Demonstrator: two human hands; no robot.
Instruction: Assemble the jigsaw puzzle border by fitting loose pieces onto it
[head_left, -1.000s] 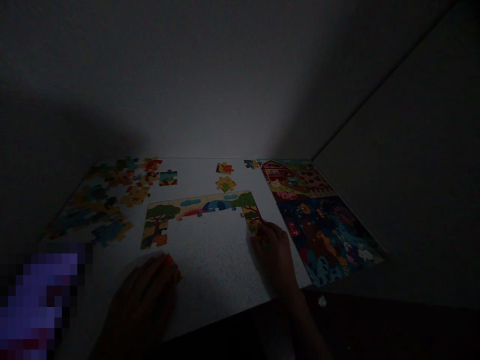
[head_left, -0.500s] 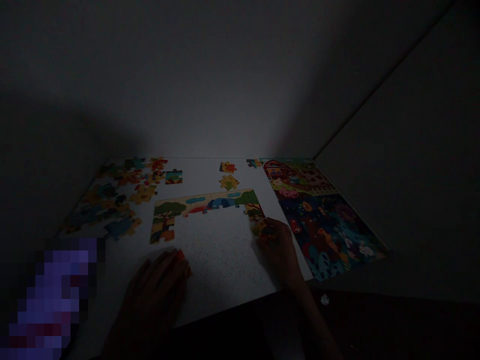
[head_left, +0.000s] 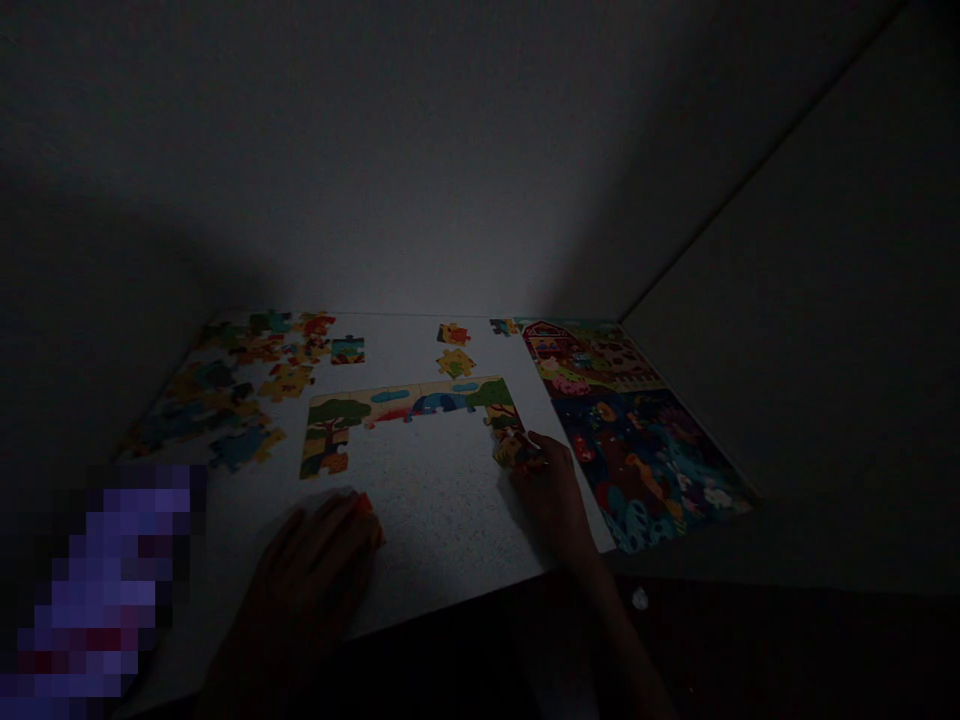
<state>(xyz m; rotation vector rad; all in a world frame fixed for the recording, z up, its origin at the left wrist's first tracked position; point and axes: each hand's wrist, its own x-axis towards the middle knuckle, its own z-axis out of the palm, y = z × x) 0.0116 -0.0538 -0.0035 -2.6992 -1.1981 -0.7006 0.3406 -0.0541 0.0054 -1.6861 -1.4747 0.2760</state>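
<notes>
On the white table (head_left: 442,520) lies a partly joined jigsaw puzzle (head_left: 391,400): a top strip with trees, clouds and a blue shape, and a side running down at each end. My right hand (head_left: 553,500) is closed on a puzzle piece (head_left: 510,452) just below the right side; the fingers cover part of it, and I cannot tell whether it is joined. Near the front edge, my left hand (head_left: 319,550) rests with bent fingers over an orange-red puzzle piece (head_left: 370,512), which sticks out past the fingertips. The light is dim.
Many loose puzzle pieces (head_left: 247,390) are heaped at the left. Single pieces (head_left: 348,350) lie behind the puzzle, including a yellow one (head_left: 456,362). At the right are a farm picture (head_left: 592,360) and a dark forest picture (head_left: 652,470). Walls stand behind and right.
The piece at my right hand has shifted slightly left, below the puzzle's right side, and the fingers have changed their hold a little. My left hand stays over its piece. The view has moved slightly.
</notes>
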